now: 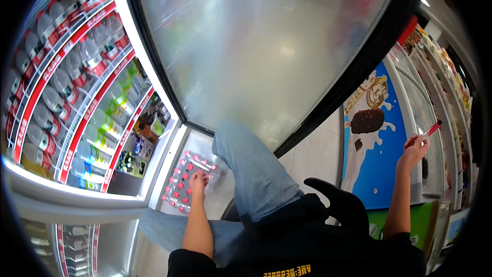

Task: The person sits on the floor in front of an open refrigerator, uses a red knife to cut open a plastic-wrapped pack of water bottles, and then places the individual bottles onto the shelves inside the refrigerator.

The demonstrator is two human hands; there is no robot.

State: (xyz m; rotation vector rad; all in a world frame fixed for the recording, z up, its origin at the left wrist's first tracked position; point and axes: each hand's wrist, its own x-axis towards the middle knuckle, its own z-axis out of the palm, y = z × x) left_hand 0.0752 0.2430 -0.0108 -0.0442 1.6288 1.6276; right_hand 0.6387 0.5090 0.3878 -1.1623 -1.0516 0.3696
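Observation:
On the floor at the foot of the open cooler lies a plastic-wrapped pack of clear bottles (pixel 178 185) with red caps. My left hand (pixel 198 181) is over the pack's right side, fingers curled close to the caps; whether it grips anything is hidden. Out to the right, my right hand (pixel 413 151) holds a slim red-and-silver tool (pixel 434 127), possibly a utility knife, pointing up and away. That hand is in front of the chest freezer's edge. Red-labelled bottles (pixel 57 102) and green-labelled bottles (pixel 103 134) line the cooler shelves to my left.
A fogged glass cooler door (pixel 265 54) stands swung open ahead, its black frame (pixel 357 61) reaching past my knee. At right is an ice-cream chest freezer (pixel 378 161), with stocked shelves (pixel 447 96) behind. A green carton (pixel 403 223) and a black curved chair part (pixel 342 196) are beside me.

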